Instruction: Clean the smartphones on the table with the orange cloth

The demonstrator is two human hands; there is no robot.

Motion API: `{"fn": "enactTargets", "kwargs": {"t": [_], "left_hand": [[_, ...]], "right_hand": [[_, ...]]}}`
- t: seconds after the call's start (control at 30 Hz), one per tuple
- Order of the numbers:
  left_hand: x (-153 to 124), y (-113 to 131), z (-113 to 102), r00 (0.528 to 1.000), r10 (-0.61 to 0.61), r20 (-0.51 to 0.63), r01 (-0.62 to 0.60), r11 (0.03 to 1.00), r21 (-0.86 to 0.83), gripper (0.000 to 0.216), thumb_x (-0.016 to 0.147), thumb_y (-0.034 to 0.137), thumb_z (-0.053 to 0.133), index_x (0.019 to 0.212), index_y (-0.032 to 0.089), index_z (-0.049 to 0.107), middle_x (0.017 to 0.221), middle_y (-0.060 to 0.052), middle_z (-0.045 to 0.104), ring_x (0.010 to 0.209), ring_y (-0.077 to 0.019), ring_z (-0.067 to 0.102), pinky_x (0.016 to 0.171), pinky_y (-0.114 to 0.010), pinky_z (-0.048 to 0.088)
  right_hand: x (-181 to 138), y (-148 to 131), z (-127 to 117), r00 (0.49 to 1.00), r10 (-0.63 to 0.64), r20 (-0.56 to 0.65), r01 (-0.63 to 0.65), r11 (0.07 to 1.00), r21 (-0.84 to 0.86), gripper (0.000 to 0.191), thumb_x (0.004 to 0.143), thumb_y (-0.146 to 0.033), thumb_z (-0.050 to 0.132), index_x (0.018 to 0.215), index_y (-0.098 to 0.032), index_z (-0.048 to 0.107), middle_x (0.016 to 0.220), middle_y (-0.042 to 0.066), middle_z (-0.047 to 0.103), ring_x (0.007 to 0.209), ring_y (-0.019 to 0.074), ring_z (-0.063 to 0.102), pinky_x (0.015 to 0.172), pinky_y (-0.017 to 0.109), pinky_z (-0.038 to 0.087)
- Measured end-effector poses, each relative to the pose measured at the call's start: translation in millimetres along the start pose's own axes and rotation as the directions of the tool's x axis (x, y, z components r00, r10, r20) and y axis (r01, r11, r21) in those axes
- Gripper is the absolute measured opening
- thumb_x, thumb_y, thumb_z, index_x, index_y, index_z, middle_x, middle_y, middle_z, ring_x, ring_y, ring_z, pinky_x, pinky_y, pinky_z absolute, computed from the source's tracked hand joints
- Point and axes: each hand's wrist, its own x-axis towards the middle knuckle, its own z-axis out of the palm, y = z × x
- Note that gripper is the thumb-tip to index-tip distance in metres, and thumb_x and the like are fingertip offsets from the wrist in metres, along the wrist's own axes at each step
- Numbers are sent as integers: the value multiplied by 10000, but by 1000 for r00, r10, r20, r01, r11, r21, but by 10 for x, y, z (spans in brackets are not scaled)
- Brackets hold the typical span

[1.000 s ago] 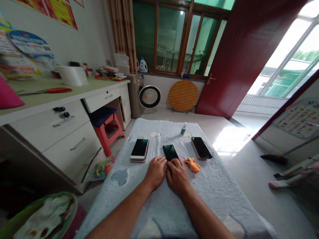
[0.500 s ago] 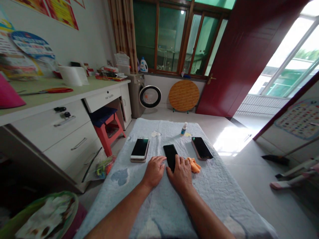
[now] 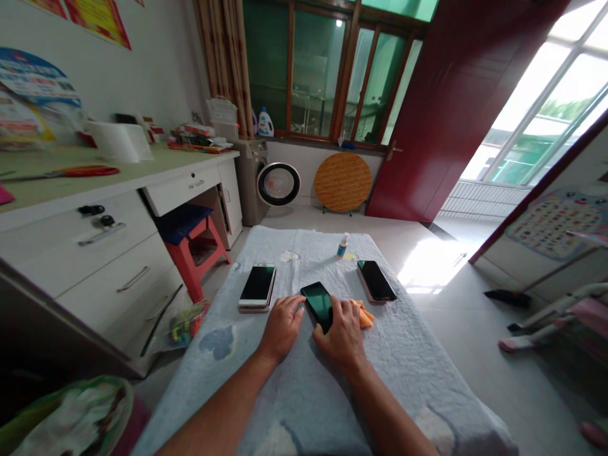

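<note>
Three phones lie on a table covered with a pale blue cloth [image 3: 304, 399]. My right hand [image 3: 341, 335] grips the near end of the middle black phone [image 3: 317, 302], its far end tilted up off the cloth. My left hand [image 3: 281, 326] rests on the cloth just left of that phone, fingers loosely curled and touching its edge. A white-framed phone [image 3: 258, 285] lies to the left and a dark phone [image 3: 376, 280] to the right. An orange cleaning cloth [image 3: 364, 314] sits bunched just beyond my right hand.
A small spray bottle [image 3: 342, 246] stands at the table's far end beside a yellow scrap. A white desk with drawers [image 3: 109, 234] and a red stool [image 3: 192, 244] are on the left. A washing machine, round wooden board and red door stand beyond.
My right hand has closed on the middle phone's near end and lifted it slightly. The camera has shifted, so everything sits a little further left and lower.
</note>
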Motion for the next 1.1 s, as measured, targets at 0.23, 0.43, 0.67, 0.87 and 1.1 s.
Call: {"fn": "enactTargets", "kwargs": {"t": [0.23, 0.43, 0.67, 0.87, 1.1], "left_hand": [[8, -29, -8, 1000, -2, -21, 2, 1000, -7, 302, 891, 270, 448, 1095, 187, 654, 1103, -70, 690, 1069, -231, 599, 973, -421, 469], [-1, -59, 6, 1000, 1, -15, -1, 1000, -9, 290, 889, 282, 461, 1079, 199, 664, 1085, -63, 699, 1058, -228, 608, 958, -422, 480], [-14, -67, -1, 1000, -14, -6, 14, 999, -33, 303, 897, 322, 470, 1079, 179, 665, 1086, -76, 699, 1058, -231, 610, 958, -416, 484], [-16, -80, 2, 1000, -26, -1, 26, 999, -32, 299, 888, 333, 475, 1056, 184, 672, 1063, -70, 708, 1040, -230, 622, 939, -405, 494], [-13, -87, 6, 999, -33, 0, 33, 999, -31, 305, 881, 348, 471, 1032, 188, 682, 1040, -69, 715, 1023, -230, 633, 931, -395, 495]], "right_hand": [[161, 256, -254, 995, 20, -100, -17, 999, 31, 557, 676, -311, 592, 1212, -173, 530, 1035, 111, 566, 964, 284, 484, 856, 434, 426], [587, 894, -425, 956, 128, -262, -158, 983, -95, 467, 685, -369, 574, 1088, -136, 619, 946, 122, 613, 920, 276, 534, 897, 440, 379], [743, 1403, -270, 938, 230, -259, -281, 943, -180, 514, 678, -437, 567, 1075, -116, 629, 906, 140, 633, 917, 286, 537, 892, 420, 342], [726, 1450, -157, 940, 254, -228, -300, 933, -199, 545, 673, -441, 593, 1111, -119, 634, 957, 147, 622, 913, 277, 522, 893, 395, 330], [750, 1444, -129, 938, 299, -176, -335, 911, -239, 559, 685, -433, 601, 1150, -124, 626, 1002, 151, 617, 944, 280, 502, 901, 384, 322]]}}
